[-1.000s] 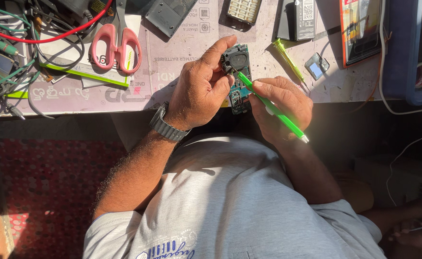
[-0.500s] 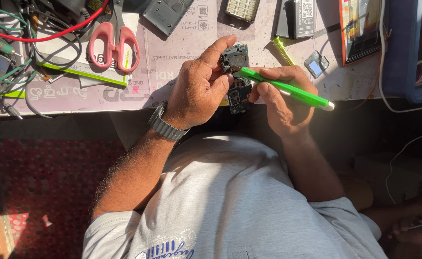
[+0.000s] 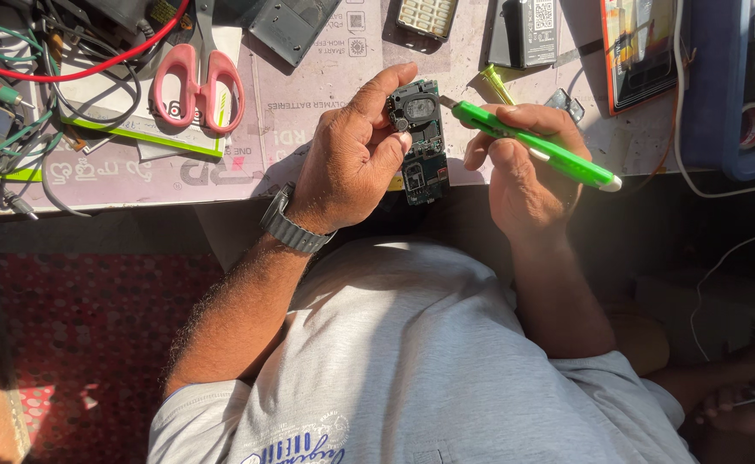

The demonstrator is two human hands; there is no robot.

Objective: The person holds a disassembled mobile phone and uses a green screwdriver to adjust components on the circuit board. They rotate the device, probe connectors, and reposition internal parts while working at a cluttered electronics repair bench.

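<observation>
The opened phone circuit board (image 3: 420,142) is held above the near edge of the workbench (image 3: 309,129), its dark face toward the camera. The left hand (image 3: 352,159) grips it from the side, fingers closed around its edge, forefinger stretched along the top. The right hand (image 3: 523,167) is closed around a green screwdriver (image 3: 541,146), whose metal tip sits just beside the board's upper right corner; contact cannot be confirmed. A grey wristwatch (image 3: 287,225) is on the left wrist. On the bench lie pink-handled scissors (image 3: 199,73), tangled cables (image 3: 42,77) at far left, and a keypad panel (image 3: 429,15) near the top.
</observation>
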